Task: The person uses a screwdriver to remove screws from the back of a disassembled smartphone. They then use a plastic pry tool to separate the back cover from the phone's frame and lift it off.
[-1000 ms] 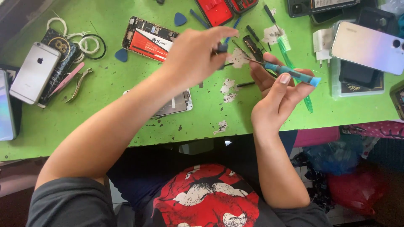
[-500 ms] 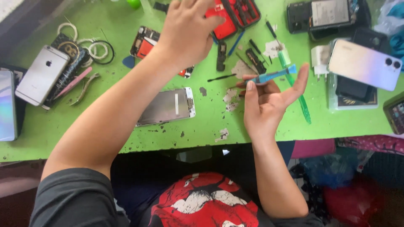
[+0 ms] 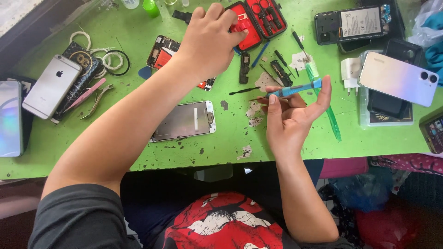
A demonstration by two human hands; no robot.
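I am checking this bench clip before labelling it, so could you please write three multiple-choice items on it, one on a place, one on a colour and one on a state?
1. Where is the left hand?
A. at the red tool case
B. on the white charger plug
C. flat on the silver phone at the left

2. What colour is the handle of the screwdriver in the right hand?
A. yellow
B. blue
C. black

3. How does the phone screen panel lie on the green table?
A. propped upright
B. flat, with no hand on it
C. held in the left hand

Answers: 1 A, the fingers rest on the open case. 2 B, the handle between thumb and fingers is blue. 3 B, it lies flat below the left forearm, untouched.
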